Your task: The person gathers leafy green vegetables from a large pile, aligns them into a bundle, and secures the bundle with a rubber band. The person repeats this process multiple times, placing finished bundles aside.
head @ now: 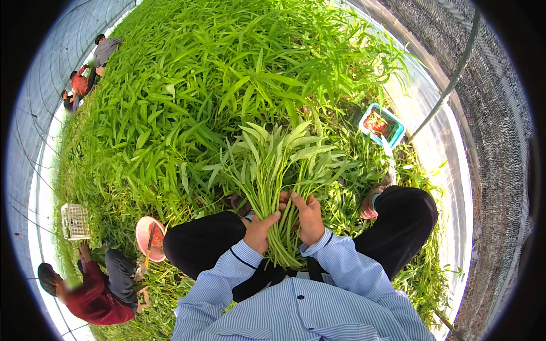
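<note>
Between my knees I hold a bundle of water spinach (273,183), its leafy tops pointing away from me and its cut stem ends toward my lap. My left hand (261,230) is wrapped around the stems, thumb laid across the front. On the right side of the bundle, my right hand (309,215) pinches several stems between thumb and fingers. Part of the fingers on both hands is hidden behind the stems. A dense stand of the same long-leaved green plants (204,76) grows directly before me.
A turquoise plastic basket (399,135) with red items sits right, near the clear plastic greenhouse wall (443,128). At left are a pink basin (144,230) with a long-bladed knife (149,245) across it, a white crate (76,222) and a seated person (96,294). Several people (104,51) are farther back.
</note>
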`<control>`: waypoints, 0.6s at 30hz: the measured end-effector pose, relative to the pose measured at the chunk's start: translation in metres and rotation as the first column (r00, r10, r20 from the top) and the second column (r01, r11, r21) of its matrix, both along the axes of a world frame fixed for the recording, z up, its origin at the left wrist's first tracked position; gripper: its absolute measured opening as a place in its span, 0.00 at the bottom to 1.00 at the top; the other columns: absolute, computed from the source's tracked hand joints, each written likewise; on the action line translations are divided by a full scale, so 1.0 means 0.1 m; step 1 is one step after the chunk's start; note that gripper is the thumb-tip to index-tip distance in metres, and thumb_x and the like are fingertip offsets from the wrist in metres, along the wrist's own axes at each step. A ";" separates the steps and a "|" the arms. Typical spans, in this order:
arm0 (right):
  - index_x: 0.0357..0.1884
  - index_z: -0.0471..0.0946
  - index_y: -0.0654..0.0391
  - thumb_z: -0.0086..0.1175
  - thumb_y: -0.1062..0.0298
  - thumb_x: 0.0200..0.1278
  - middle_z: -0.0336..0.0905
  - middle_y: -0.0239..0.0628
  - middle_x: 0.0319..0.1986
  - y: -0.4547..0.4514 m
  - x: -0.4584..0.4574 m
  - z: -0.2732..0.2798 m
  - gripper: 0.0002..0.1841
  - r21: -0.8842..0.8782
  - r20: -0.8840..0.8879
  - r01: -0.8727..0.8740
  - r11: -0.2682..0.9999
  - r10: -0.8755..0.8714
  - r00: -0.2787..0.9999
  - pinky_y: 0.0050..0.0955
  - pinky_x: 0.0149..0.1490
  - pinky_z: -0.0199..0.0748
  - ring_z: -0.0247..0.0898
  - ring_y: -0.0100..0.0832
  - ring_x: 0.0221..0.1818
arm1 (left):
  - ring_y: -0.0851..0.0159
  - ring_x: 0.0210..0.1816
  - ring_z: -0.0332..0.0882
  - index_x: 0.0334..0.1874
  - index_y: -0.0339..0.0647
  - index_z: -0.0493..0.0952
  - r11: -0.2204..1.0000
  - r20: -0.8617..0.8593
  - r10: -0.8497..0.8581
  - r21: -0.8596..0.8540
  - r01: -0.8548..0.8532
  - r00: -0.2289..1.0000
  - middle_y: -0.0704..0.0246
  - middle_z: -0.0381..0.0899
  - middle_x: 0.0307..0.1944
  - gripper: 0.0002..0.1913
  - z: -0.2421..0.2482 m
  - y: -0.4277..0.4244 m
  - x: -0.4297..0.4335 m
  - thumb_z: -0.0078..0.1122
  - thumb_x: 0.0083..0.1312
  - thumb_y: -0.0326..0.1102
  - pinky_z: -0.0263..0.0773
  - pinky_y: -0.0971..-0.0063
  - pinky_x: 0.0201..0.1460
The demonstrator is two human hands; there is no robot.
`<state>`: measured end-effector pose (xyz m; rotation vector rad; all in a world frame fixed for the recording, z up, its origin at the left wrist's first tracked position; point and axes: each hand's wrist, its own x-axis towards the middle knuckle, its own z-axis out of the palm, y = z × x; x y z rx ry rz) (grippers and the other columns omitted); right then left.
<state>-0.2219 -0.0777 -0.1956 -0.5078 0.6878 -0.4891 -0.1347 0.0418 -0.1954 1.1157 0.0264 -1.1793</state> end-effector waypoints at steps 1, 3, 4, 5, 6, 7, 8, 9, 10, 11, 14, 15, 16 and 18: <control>0.48 0.76 0.62 0.54 0.66 0.72 0.84 0.38 0.41 0.02 0.01 -0.02 0.11 0.000 0.010 0.032 0.999 -0.032 0.999 0.28 0.39 0.80 0.80 0.25 0.37 | 0.63 0.52 0.80 0.60 0.34 0.74 1.000 0.007 -0.001 0.022 0.001 1.000 0.65 0.79 0.55 0.18 0.00 0.00 -0.01 0.59 0.69 0.28 0.76 0.66 0.57; 0.48 0.76 0.64 0.51 0.69 0.73 0.83 0.37 0.42 0.03 0.01 -0.03 0.09 -0.053 -0.001 -0.006 0.999 0.006 1.000 0.28 0.45 0.77 0.77 0.25 0.39 | 0.64 0.51 0.79 0.60 0.35 0.74 0.999 0.035 0.003 0.045 -0.004 0.999 0.66 0.80 0.54 0.18 0.00 0.00 -0.04 0.60 0.69 0.28 0.76 0.68 0.55; 0.48 0.76 0.64 0.51 0.70 0.73 0.83 0.36 0.42 0.04 0.02 -0.03 0.09 -0.089 -0.008 -0.012 0.996 0.011 1.000 0.27 0.46 0.76 0.77 0.25 0.39 | 0.65 0.50 0.79 0.59 0.36 0.75 0.999 0.056 0.007 0.045 -0.010 0.998 0.67 0.81 0.53 0.17 0.00 0.00 -0.05 0.61 0.69 0.28 0.76 0.70 0.54; 0.48 0.76 0.64 0.52 0.70 0.73 0.83 0.36 0.42 0.06 0.03 -0.02 0.09 -0.125 -0.016 -0.018 0.992 0.016 1.000 0.27 0.47 0.75 0.77 0.24 0.40 | 0.67 0.49 0.79 0.59 0.36 0.75 0.999 0.078 0.011 0.046 -0.015 0.997 0.68 0.81 0.52 0.17 0.00 0.00 -0.06 0.62 0.69 0.28 0.76 0.71 0.52; 0.48 0.76 0.64 0.52 0.70 0.73 0.83 0.35 0.42 0.06 0.03 -0.03 0.09 -0.148 -0.022 -0.033 0.988 0.030 0.999 0.26 0.47 0.75 0.76 0.24 0.40 | 0.67 0.49 0.79 0.59 0.36 0.75 0.999 0.114 0.000 0.049 -0.005 0.993 0.68 0.81 0.52 0.18 0.00 0.01 -0.06 0.62 0.68 0.27 0.75 0.71 0.52; 0.48 0.76 0.64 0.52 0.70 0.73 0.83 0.35 0.42 0.07 0.03 -0.05 0.10 -0.172 -0.029 -0.047 0.984 0.043 0.999 0.26 0.48 0.74 0.76 0.23 0.40 | 0.68 0.49 0.79 0.60 0.36 0.75 0.999 0.150 -0.012 0.053 0.004 0.989 0.68 0.81 0.52 0.18 0.00 0.01 -0.07 0.62 0.68 0.27 0.75 0.72 0.52; 0.49 0.77 0.64 0.52 0.70 0.73 0.83 0.34 0.42 0.07 0.03 -0.07 0.10 -0.195 -0.036 -0.061 0.979 0.055 0.998 0.25 0.48 0.74 0.76 0.23 0.40 | 0.69 0.49 0.78 0.60 0.35 0.74 0.998 0.186 -0.024 0.057 0.013 0.982 0.68 0.81 0.52 0.18 0.00 0.01 -0.08 0.62 0.68 0.27 0.75 0.72 0.51; 0.49 0.77 0.65 0.52 0.70 0.73 0.83 0.34 0.42 0.07 0.02 -0.05 0.10 -0.219 -0.043 -0.076 0.973 0.068 0.997 0.25 0.48 0.73 0.75 0.22 0.40 | 0.69 0.49 0.78 0.60 0.35 0.74 0.999 0.202 -0.021 0.052 0.011 0.979 0.68 0.81 0.52 0.19 -0.01 0.01 -0.08 0.62 0.68 0.27 0.75 0.72 0.51; 0.49 0.77 0.65 0.51 0.69 0.74 0.83 0.33 0.42 0.06 -0.01 -0.04 0.10 -0.242 -0.145 -0.129 0.962 0.096 0.985 0.24 0.48 0.73 0.75 0.21 0.40 | 0.69 0.49 0.78 0.60 0.35 0.74 0.999 0.218 -0.018 0.047 0.008 0.976 0.68 0.81 0.52 0.19 -0.03 0.01 -0.08 0.62 0.68 0.26 0.74 0.72 0.51; 0.49 0.77 0.65 0.51 0.69 0.74 0.83 0.33 0.42 0.07 0.00 -0.02 0.10 -0.225 -0.114 -0.074 0.972 0.049 0.992 0.24 0.47 0.73 0.75 0.21 0.40 | 0.70 0.48 0.78 0.61 0.35 0.74 0.999 0.234 -0.015 0.042 0.005 0.972 0.68 0.81 0.52 0.19 -0.05 0.02 -0.08 0.62 0.68 0.26 0.74 0.73 0.51; 0.48 0.76 0.64 0.49 0.67 0.76 0.83 0.33 0.41 0.09 0.05 -0.03 0.11 -0.175 -0.040 0.027 0.984 -0.035 0.999 0.24 0.47 0.73 0.74 0.21 0.39 | 0.69 0.48 0.78 0.60 0.34 0.74 0.994 0.283 -0.050 0.105 0.021 0.958 0.68 0.81 0.51 0.19 -0.08 0.03 -0.09 0.61 0.68 0.25 0.74 0.73 0.51; 0.49 0.76 0.64 0.48 0.67 0.76 0.83 0.33 0.41 0.08 0.06 -0.04 0.11 -0.173 -0.050 0.018 0.985 -0.027 0.998 0.24 0.47 0.73 0.74 0.21 0.39 | 0.69 0.48 0.78 0.60 0.33 0.74 0.994 0.293 -0.053 0.106 0.023 0.955 0.68 0.81 0.51 0.18 -0.06 0.03 -0.09 0.61 0.68 0.25 0.74 0.73 0.51; 0.49 0.76 0.64 0.48 0.66 0.77 0.82 0.33 0.42 0.08 0.06 -0.05 0.11 -0.172 -0.060 0.008 0.985 -0.019 0.998 0.24 0.47 0.73 0.74 0.21 0.40 | 0.69 0.48 0.78 0.60 0.33 0.74 0.994 0.303 -0.055 0.108 0.023 0.951 0.68 0.81 0.50 0.18 -0.04 0.03 -0.10 0.61 0.68 0.25 0.74 0.73 0.51; 0.50 0.74 0.64 0.45 0.64 0.78 0.81 0.34 0.42 0.09 0.08 -0.06 0.13 -0.231 -0.094 -0.022 0.973 0.001 0.996 0.25 0.47 0.73 0.74 0.22 0.39 | 0.68 0.48 0.78 0.60 0.33 0.74 0.990 0.336 -0.097 0.133 0.055 0.937 0.67 0.82 0.50 0.18 -0.05 0.04 -0.11 0.60 0.68 0.25 0.74 0.73 0.51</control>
